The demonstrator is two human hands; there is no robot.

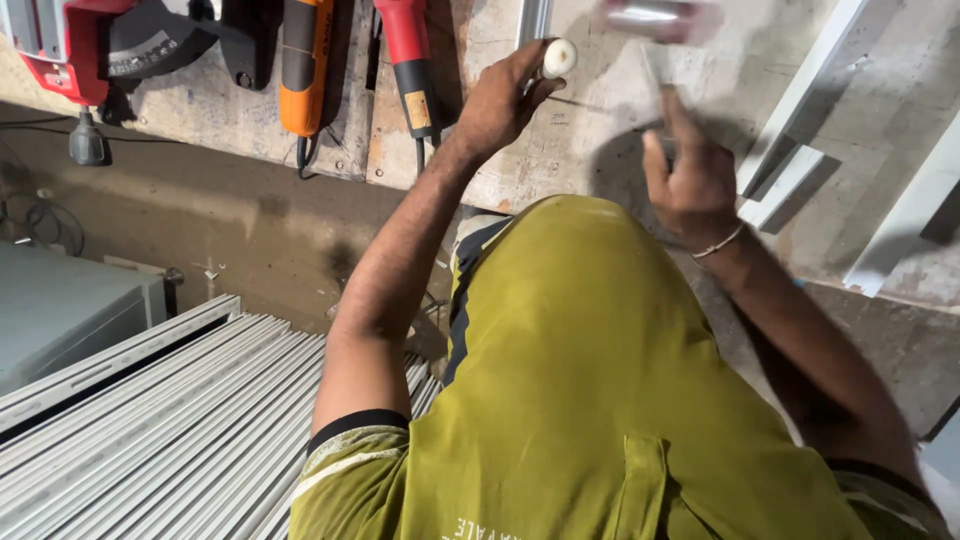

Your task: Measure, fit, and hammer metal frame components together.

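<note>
The bench was rough, scratched wood. The knob looked smooth white plastic. The profiles were matt grey metal. The shirt was soft olive cloth.

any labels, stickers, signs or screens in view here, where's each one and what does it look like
Curved black scale plate with white markings on the red mitre saw, top left on the bench.
Small pale yellowish rectangular sticker on the red power tool's handle, top centre.
Row of small white printed lettering on the olive-green shirt, bottom edge, partly cut off.
No screens, signs or packages show.
</note>
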